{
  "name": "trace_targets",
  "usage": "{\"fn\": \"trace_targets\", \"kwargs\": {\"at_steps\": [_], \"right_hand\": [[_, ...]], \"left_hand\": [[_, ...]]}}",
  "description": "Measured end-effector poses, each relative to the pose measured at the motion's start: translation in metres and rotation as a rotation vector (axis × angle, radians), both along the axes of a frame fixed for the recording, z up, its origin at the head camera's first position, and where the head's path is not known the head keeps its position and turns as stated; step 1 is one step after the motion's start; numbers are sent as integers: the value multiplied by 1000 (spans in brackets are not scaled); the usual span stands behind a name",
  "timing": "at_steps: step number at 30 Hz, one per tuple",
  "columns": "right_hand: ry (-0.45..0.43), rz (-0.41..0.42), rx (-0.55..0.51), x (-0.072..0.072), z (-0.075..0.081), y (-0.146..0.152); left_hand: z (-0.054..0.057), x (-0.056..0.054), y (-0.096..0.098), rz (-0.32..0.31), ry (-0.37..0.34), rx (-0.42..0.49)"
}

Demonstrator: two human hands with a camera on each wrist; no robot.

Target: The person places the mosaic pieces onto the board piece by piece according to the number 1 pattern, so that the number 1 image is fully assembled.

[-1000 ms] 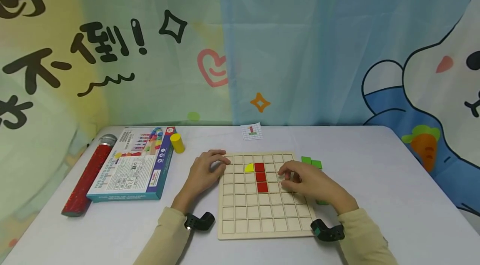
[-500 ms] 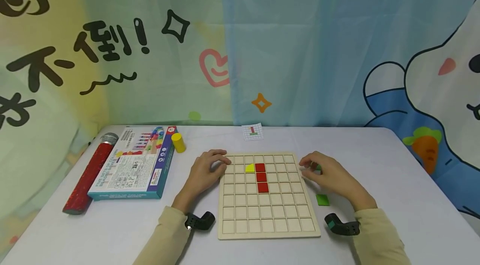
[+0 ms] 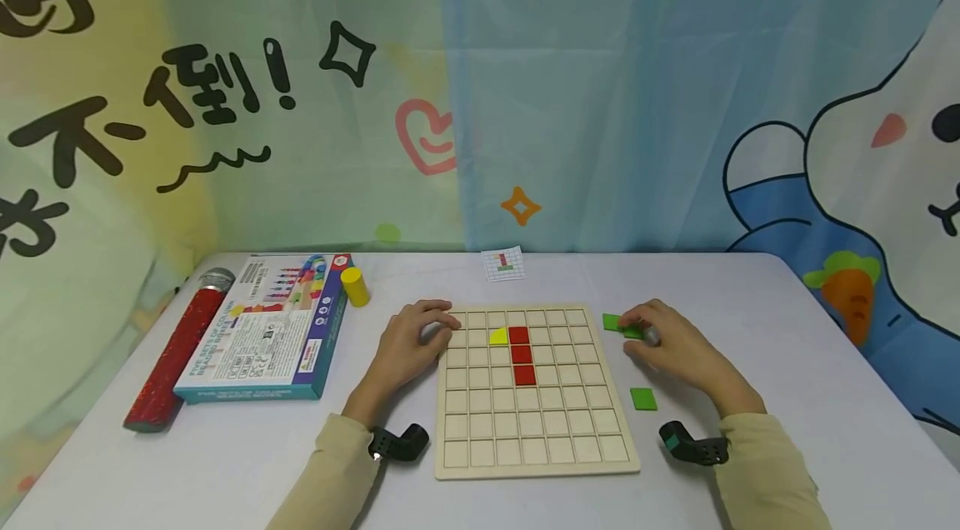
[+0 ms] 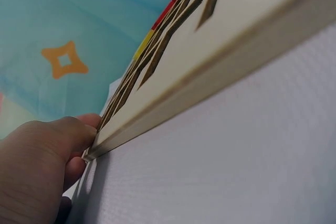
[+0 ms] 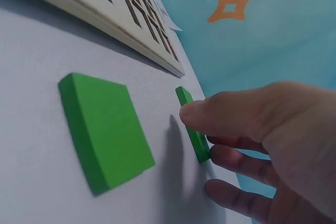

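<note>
At the far left corner of the wooden grid board (image 3: 465,401), my left hand (image 3: 411,342) grips the edge; in the left wrist view its thumb (image 4: 79,136) lies against the rim. On the board, several red squares (image 3: 522,355) form a column, with a small yellow piece (image 3: 498,337) left of the top one. Beyond the board's right edge, my right hand (image 3: 678,351) reaches over a green tile (image 3: 632,333), thumb and fingers apart. Its thumb (image 5: 215,114) partly covers a green tile (image 5: 198,142) in the right wrist view; whether they touch is unclear.
Another green tile (image 3: 611,322) lies by the fingertips, and one (image 3: 643,399) nearer me. A printed grid card (image 3: 503,263) lies behind the board. Left stand a boxed set (image 3: 258,338), a yellow cylinder (image 3: 355,287) and a red microphone-like object (image 3: 176,363).
My right hand has moved right, from above the board to the green tiles beside it. The left hand stays at the board's corner, and the pieces on the board have not moved.
</note>
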State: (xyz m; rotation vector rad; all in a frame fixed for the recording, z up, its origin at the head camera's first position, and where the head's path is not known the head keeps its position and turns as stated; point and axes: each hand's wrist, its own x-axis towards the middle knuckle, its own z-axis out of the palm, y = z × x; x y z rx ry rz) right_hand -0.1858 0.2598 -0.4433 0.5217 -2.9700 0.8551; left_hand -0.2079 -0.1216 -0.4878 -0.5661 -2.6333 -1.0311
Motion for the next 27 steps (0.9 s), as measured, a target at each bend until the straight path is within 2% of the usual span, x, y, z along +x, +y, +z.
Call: {"fn": "trace_targets", "kwargs": {"at_steps": [10, 27], "right_hand": [[7, -58, 38, -3, -4, 3], [22, -82, 35, -4, -6, 1]], "left_hand": [[1, 0, -1, -11, -4, 1], [1, -1, 0, -3, -16, 3]]}}
